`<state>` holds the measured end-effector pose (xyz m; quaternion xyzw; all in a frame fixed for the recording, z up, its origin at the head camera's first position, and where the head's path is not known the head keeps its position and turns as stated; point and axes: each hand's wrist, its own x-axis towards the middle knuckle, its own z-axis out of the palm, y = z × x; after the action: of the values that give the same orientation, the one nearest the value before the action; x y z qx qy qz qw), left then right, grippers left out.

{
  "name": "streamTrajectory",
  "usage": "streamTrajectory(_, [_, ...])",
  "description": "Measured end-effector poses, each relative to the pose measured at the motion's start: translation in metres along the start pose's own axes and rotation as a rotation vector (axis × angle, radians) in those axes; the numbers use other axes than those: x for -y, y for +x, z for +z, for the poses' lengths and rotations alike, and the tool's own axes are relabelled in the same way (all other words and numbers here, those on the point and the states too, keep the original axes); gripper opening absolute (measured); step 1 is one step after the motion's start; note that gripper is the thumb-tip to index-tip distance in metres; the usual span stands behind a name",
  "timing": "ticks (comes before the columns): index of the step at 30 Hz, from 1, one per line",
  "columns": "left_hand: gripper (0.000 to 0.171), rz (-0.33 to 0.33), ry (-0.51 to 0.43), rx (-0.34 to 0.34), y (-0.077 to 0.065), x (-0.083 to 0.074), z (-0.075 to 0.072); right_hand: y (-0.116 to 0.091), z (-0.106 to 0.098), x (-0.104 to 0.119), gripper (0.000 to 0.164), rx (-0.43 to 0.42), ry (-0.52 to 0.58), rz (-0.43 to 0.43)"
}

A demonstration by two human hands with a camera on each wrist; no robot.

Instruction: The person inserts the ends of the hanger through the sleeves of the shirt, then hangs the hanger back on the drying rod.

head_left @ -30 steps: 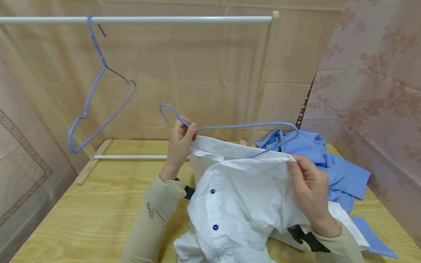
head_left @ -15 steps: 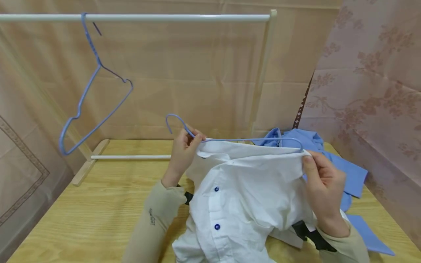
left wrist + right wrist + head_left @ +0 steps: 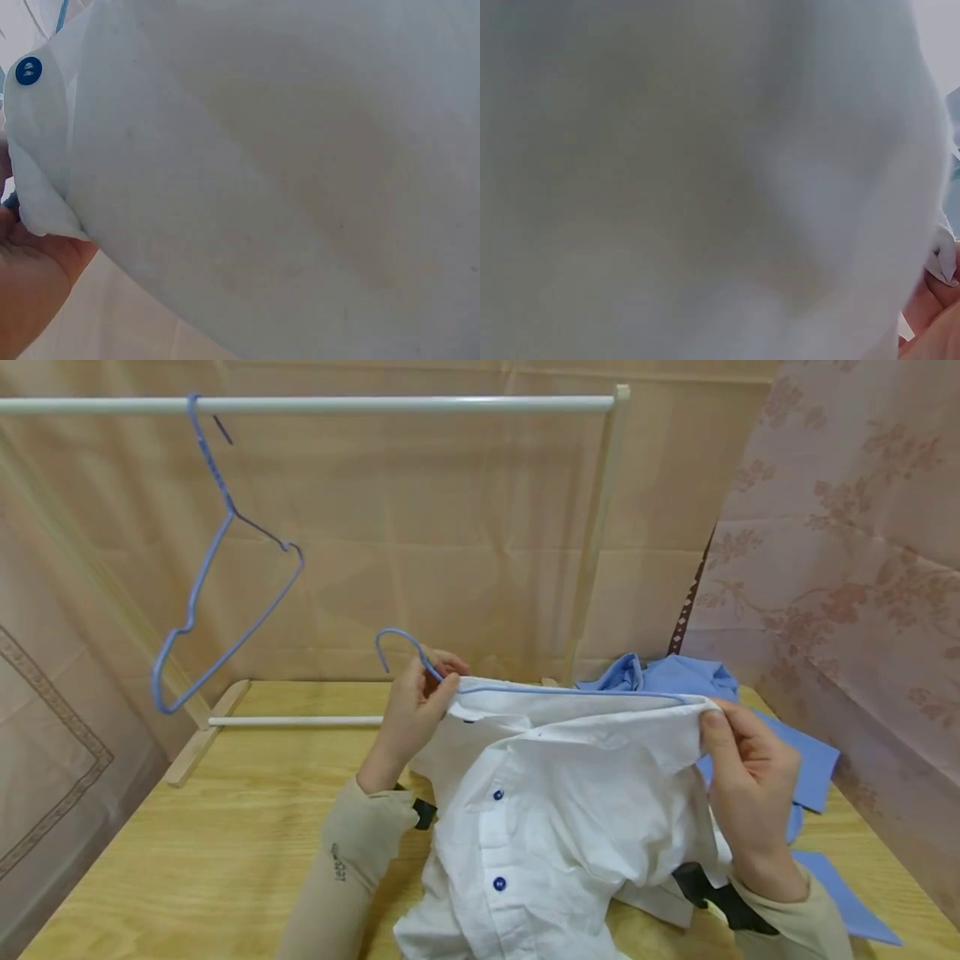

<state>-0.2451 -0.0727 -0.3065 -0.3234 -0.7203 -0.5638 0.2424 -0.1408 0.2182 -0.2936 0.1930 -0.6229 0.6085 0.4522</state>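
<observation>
In the head view a white shirt [image 3: 570, 810] with dark blue buttons is held up by its collar, its lower part draping toward the table. My left hand [image 3: 412, 714] pinches a blue wire clothes hanger [image 3: 555, 691] just below its hook, together with the collar's left end. The hook sticks out above the fingers. One hanger arm lies inside the collar opening, its lower bar hidden by the cloth. With thumb and fingers my right hand [image 3: 753, 785] grips the opening's right edge, at the hanger's tip. White cloth [image 3: 247, 165] fills most of both wrist views.
A second blue hanger [image 3: 216, 472] hangs from the white rail [image 3: 420, 405] of a stand at the back left. Behind my right hand a blue shirt [image 3: 806, 760] lies crumpled on the wooden table [image 3: 247, 843]. Curtains close off the back and sides.
The hanger's right arm has dropped into the collar opening; earlier it stood above the cloth. My right hand has moved right and slightly down, drawing the opening wider.
</observation>
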Motion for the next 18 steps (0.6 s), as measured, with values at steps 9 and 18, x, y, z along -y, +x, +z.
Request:
streamTrajectory(9, [0.006, -0.013, 0.020, 0.042, 0.000, -0.039, -0.007, 0.000, -0.001, 0.001, 0.016, 0.034, -0.040, 0.029])
streamTrajectory(18, [0.004, -0.006, 0.013, 0.116, -0.005, -0.019, -0.008, 0.001, -0.002, 0.001, 0.017, 0.032, 0.065, 0.048])
